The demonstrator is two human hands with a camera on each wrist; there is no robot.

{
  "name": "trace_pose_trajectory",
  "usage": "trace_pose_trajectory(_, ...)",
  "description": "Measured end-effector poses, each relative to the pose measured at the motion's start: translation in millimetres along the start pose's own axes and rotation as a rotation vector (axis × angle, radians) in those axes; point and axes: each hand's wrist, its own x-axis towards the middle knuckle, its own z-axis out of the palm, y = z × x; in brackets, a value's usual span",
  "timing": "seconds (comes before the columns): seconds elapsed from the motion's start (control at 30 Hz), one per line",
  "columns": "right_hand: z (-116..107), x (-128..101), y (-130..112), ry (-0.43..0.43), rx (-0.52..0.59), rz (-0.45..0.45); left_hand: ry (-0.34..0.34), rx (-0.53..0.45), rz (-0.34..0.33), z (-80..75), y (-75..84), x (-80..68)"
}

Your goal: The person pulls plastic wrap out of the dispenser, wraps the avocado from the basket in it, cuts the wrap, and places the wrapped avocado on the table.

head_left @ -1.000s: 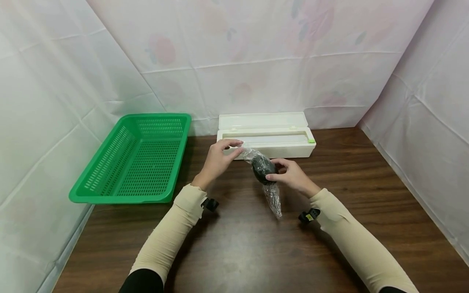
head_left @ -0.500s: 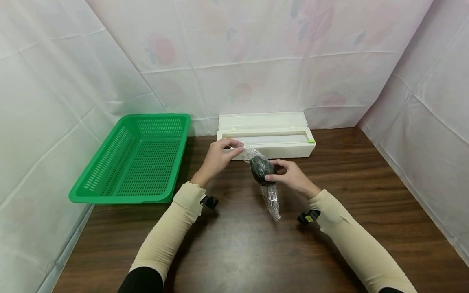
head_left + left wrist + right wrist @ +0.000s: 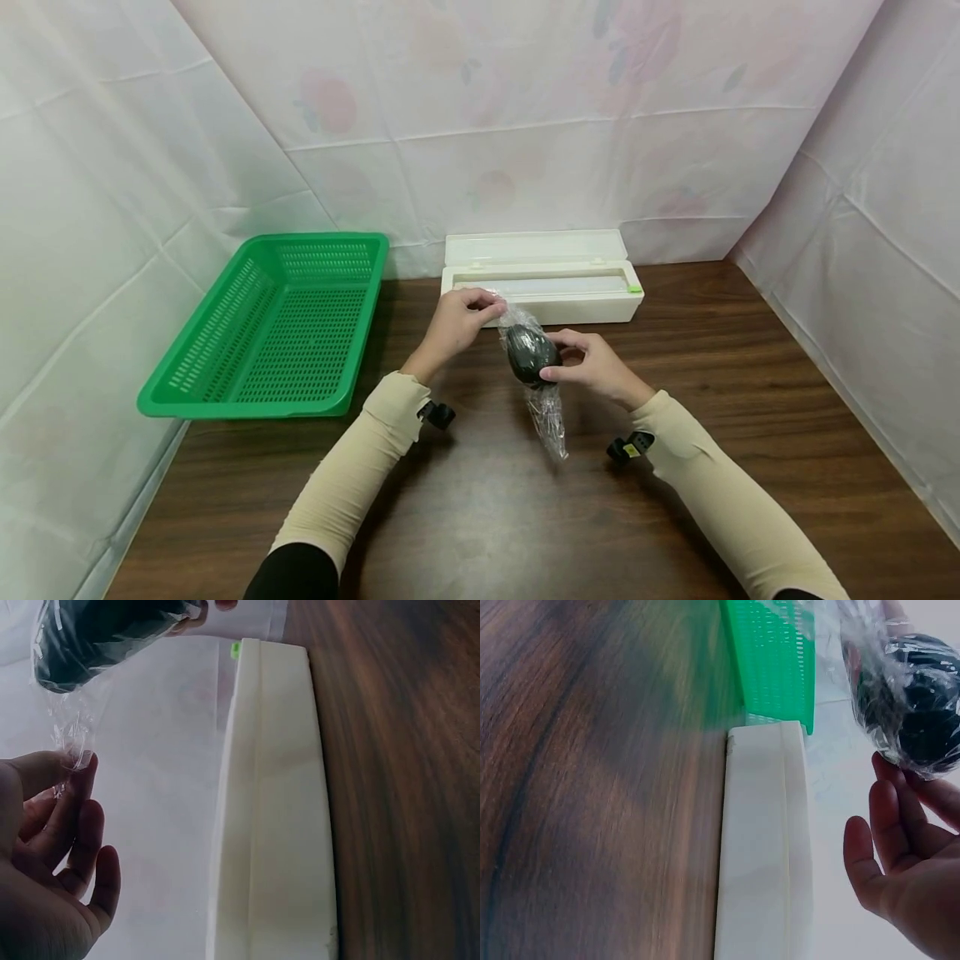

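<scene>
A dark green, egg-shaped avocado (image 3: 531, 353) is wrapped in clear plastic wrap, its two loose ends twisted out from the fruit. My left hand (image 3: 459, 321) pinches the far end of the plastic wrap (image 3: 73, 724) between thumb and forefinger, the other fingers curled loosely. From the right side, my right hand (image 3: 592, 364) holds the avocado between thumb and fingers. The near tail of wrap (image 3: 548, 421) hangs free toward me. In the right wrist view, fingertips press the underside of the wrapped fruit (image 3: 922, 705).
Behind the hands stands a white wrap dispenser box (image 3: 592, 310), lid raised, a pale roll inside and a green tab at its right end. A green slotted basket (image 3: 358, 350) sits at the left of the brown wooden table (image 3: 480, 533). White patterned cloth (image 3: 525, 167) surrounds the back and sides.
The avocado has shifted slightly left and toward me and turned a little, its tail swinging left. My left hand has moved slightly right, still pinching the wrap.
</scene>
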Motion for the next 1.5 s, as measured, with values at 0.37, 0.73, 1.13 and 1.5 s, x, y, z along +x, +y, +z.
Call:
trace_pose_trajectory(0.37, 1.6, -0.2, -4.5, 0.061, -0.017, 0.004, -0.039, -0.037, 0.037, 13.5, -4.7, -7.6)
trace_pose_trajectory(0.73, 5.8, 1.3, -3.4, 0.158, 0.009, 0.002, -0.101, -0.033, 0.087, 17.3, -3.7, -11.6)
trace_pose_trajectory(1.13, 4.5, 0.5, -1.0, 0.187, 0.057, 0.038, -0.212, -0.024, 0.029, 15.3, 0.3, -10.6)
trace_pose_trajectory(1.5, 2.8, 1.3, 1.4, 0.199, 0.070, 0.127, -0.088, -0.029, 0.104, 1.9, 6.4, -10.2)
